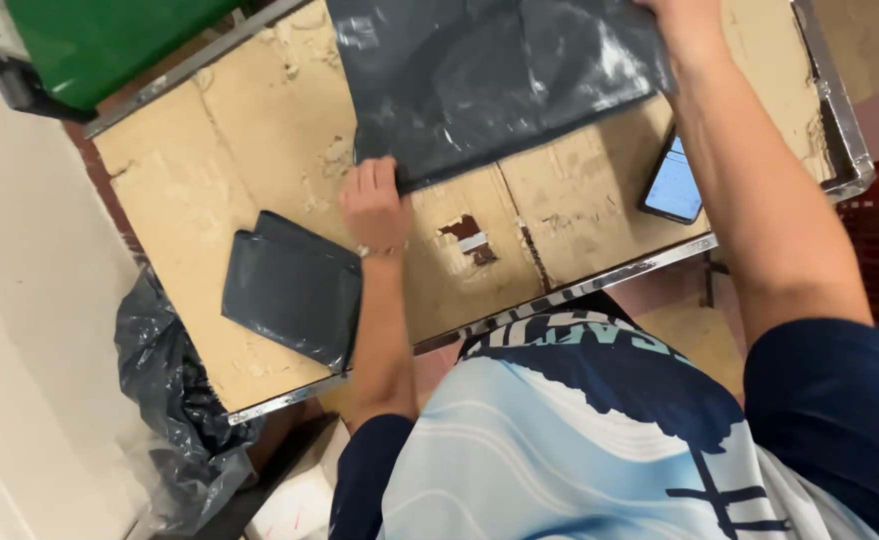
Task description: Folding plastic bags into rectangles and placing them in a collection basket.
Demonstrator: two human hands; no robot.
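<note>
Fingers of the left hand (372, 203) lie flat, together, pressing the grey plastic bag's (499, 80) near corner; its long axis slants up-right across the cardboard-topped table (209, 180) (right hand (674, 12) grips its far edge, fingers unseen).

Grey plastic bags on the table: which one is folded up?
The small dark grey bag near the table's front-left edge, folded into a square beside the left forearm. The large grey bag lies spread flat under both hands.

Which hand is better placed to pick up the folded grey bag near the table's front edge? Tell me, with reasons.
Left, probably. The left hand rests flat on the corner of the large grey bag, right beside the folded grey bag. The right hand is far off at the large bag's other corner, with the phone under its forearm.
</note>
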